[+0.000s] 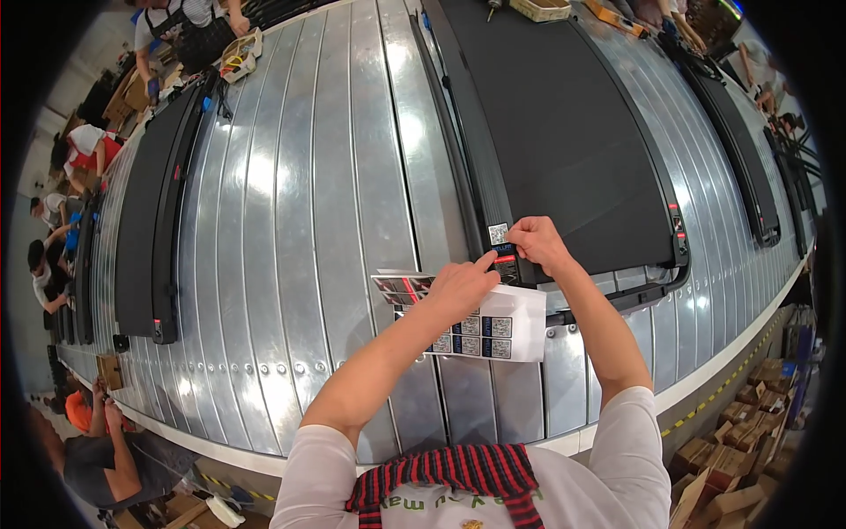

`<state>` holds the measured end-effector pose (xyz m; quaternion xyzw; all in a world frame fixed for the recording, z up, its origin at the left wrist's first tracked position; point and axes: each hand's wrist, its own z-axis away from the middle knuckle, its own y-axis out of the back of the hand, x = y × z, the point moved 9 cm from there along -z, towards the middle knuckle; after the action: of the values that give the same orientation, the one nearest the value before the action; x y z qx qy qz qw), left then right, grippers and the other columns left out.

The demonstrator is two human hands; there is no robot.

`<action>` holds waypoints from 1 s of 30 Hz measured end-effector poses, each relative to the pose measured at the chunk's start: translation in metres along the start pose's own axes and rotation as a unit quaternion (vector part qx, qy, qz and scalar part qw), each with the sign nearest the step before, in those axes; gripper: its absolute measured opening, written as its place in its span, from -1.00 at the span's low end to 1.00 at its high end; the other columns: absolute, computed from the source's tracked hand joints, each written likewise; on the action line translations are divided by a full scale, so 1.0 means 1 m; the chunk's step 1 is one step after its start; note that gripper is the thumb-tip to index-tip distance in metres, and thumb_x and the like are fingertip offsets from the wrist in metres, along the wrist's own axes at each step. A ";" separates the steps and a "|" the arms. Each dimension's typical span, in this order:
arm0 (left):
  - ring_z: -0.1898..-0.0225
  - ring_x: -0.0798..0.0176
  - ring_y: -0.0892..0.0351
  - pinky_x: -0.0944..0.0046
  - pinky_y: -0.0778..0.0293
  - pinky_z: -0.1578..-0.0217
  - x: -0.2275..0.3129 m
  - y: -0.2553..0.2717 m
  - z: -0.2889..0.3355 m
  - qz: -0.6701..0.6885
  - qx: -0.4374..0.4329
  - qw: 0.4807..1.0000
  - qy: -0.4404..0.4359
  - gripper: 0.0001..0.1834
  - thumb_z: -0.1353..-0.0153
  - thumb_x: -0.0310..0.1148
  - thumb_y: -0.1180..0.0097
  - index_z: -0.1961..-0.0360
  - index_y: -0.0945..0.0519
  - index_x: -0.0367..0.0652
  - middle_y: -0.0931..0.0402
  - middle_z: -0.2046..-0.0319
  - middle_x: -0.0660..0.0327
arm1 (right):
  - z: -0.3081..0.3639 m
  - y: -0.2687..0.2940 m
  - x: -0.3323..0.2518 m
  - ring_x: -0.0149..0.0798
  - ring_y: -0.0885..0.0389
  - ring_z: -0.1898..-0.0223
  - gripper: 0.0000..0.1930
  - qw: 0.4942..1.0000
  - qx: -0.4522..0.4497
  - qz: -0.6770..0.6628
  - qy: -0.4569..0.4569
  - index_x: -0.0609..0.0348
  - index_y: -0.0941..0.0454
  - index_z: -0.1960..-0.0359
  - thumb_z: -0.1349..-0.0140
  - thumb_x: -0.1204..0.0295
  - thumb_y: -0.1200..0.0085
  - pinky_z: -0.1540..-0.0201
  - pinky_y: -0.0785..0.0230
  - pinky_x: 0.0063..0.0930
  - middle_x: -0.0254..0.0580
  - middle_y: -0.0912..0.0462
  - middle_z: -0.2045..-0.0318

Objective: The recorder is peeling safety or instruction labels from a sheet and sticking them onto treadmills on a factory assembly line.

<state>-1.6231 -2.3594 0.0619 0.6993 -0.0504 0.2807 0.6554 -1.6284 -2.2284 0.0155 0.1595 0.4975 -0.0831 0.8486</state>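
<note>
A black folding panel (pixel 564 132) with a ribbed dark side rail (pixel 483 167) lies on the metal table in front of me. Near the rail's close end is a label (pixel 499 234) with a square code on white and a dark blue part. My right hand (pixel 539 243) pinches the label's right edge between thumb and finger. My left hand (pixel 463 289) presses the label's lower left with its outstretched index finger. Its other fingers are curled on a white sheet of labels (pixel 524 322), with a red and black printed sheet (pixel 401 287) beside it. The left fingertips under the palm are hidden.
The slatted metal table (pixel 300 176) carries more black panels, one at left (pixel 145 220) and one at right (pixel 731 141). A tray of tools (pixel 242 56) stands at the far left. Several people work around the edges. Cardboard boxes (pixel 740 423) are heaped at lower right.
</note>
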 end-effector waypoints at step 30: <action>0.35 0.07 -0.50 0.21 -0.43 0.41 0.107 0.056 0.334 0.122 0.103 0.976 0.151 -0.67 0.04 -0.47 -0.04 0.18 -0.43 0.01 -0.50 0.36 0.19 | 0.060 -0.079 -0.031 -0.07 -0.45 0.25 -0.86 0.706 0.117 0.602 0.355 0.28 -0.41 0.43 0.06 0.50 0.07 0.03 -0.16 -0.20 -0.01 -0.50 0.36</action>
<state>-1.4488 -2.6503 0.1660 0.7015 -0.0065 0.4644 0.5405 -1.6186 -2.3242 0.0544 0.5406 0.5462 0.4511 0.4538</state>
